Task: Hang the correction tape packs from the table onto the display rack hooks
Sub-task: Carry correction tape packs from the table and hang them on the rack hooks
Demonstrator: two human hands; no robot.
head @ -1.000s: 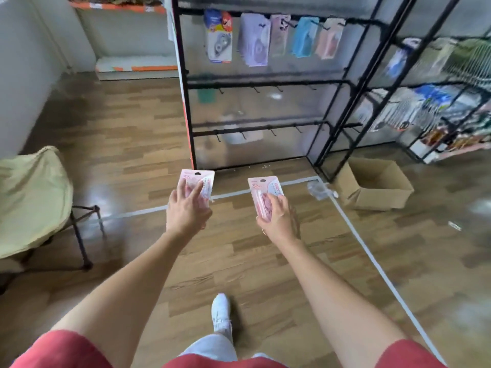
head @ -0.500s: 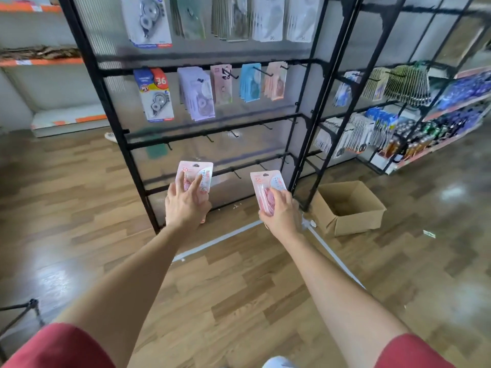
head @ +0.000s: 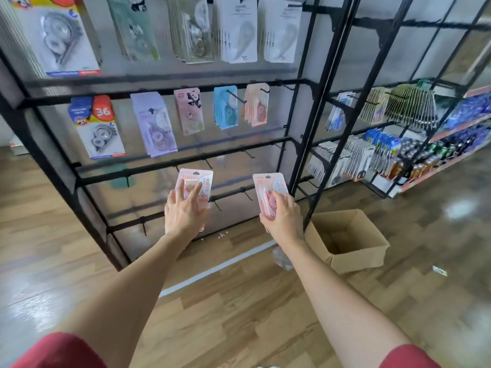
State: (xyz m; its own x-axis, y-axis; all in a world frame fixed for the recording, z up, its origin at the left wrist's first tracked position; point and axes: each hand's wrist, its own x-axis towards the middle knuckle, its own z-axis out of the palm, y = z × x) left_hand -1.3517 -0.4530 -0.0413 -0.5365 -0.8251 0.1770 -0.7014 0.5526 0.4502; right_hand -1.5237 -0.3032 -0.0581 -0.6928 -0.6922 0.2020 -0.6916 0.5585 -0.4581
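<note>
Display rack (head: 305, 144) ahead; cardboard box (head: 353, 251) right (floor), beside it.

Glossy wood-look floor (head: 239, 314), matt black metal rack (head: 305, 115), brown cardboard box (head: 356, 257), shiny plastic-fronted packs (head: 268, 192)

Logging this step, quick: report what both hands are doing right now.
Left hand: closed on a pink carded correction tape pack.
Right hand: closed on a second pink carded correction tape pack.
</note>
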